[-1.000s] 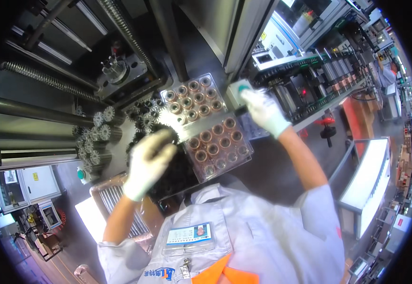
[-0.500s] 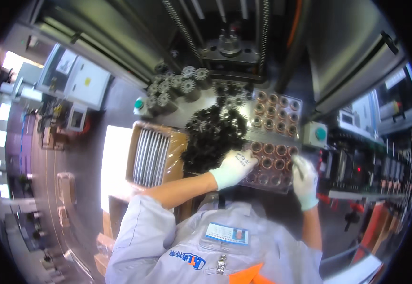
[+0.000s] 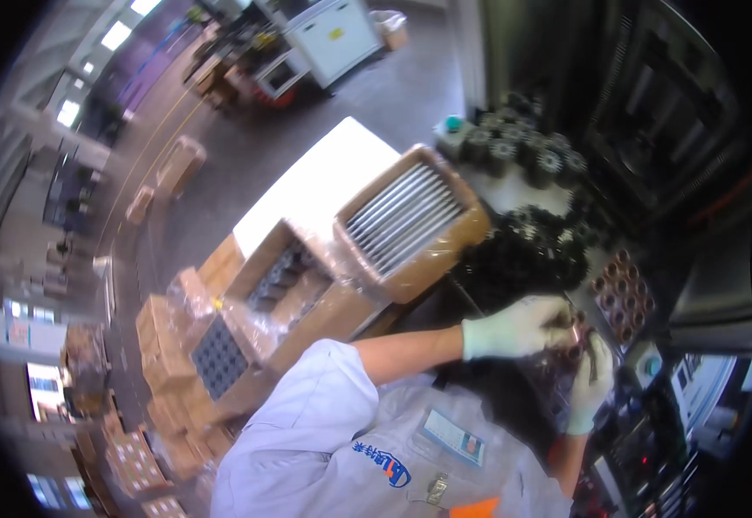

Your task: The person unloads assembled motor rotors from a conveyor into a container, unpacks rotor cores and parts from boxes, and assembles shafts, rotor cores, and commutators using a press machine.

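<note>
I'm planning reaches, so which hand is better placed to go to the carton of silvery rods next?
Probably the left hand: it is closer to the carton, while the right hand sits farther off, beyond it. Blur hides whether either is free.

the left hand [image 3: 523, 330] and right hand [image 3: 592, 382] nearly meet, with only a slim gap between them. a heap of dark toothed parts [image 3: 518, 263] blocks a low path just beyond the left hand; past it, a bare strip of worktop [image 3: 527, 198] lies before the standing toothed cylinders [image 3: 514, 148]. the rod-filled carton [image 3: 448, 248] walls off the left. a button box [image 3: 647, 368] stands near the right hand, and machine framing [image 3: 713, 289] closes in past rows of copper-coloured rings [image 3: 624, 300]. above the heap is open air.
</note>
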Demonstrator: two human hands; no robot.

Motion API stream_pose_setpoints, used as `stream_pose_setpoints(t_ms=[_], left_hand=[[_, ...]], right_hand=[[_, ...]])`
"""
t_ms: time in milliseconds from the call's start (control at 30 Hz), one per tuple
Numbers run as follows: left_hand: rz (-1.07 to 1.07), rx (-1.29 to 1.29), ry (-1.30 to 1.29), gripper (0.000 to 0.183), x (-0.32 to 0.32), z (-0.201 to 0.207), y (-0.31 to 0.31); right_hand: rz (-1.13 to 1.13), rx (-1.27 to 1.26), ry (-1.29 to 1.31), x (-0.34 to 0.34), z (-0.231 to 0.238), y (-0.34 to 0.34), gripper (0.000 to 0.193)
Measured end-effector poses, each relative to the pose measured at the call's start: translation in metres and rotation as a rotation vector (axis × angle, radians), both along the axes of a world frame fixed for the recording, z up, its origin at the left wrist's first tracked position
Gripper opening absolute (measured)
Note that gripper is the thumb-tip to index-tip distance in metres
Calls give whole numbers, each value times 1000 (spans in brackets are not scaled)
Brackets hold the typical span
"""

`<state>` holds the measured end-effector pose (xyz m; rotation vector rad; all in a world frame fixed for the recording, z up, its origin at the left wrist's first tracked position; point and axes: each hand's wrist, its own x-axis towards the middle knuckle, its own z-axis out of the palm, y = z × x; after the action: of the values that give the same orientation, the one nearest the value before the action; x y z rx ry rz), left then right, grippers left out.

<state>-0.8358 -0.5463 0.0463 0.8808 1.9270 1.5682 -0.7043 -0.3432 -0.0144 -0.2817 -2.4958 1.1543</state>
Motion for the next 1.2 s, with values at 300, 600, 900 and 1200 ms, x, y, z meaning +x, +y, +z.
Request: stream_pose_setpoints(t_ms=[300,600,900,1200], left_hand=[[532,121,-488,37,77,-17,-231],[1139,-250,205,23,170,-54,-401],[1278,-304,387,22,181,-87,-416],[1225,-285,318,23,189,-89,-420]], right_hand=[[669,-174,46,-81,55,-197,35],[1118,309,-99,-141,2,-464,51],[947,1056,-151,-202,-85,-531,35],[1415,1157,128,-198,-60,-529,39]])
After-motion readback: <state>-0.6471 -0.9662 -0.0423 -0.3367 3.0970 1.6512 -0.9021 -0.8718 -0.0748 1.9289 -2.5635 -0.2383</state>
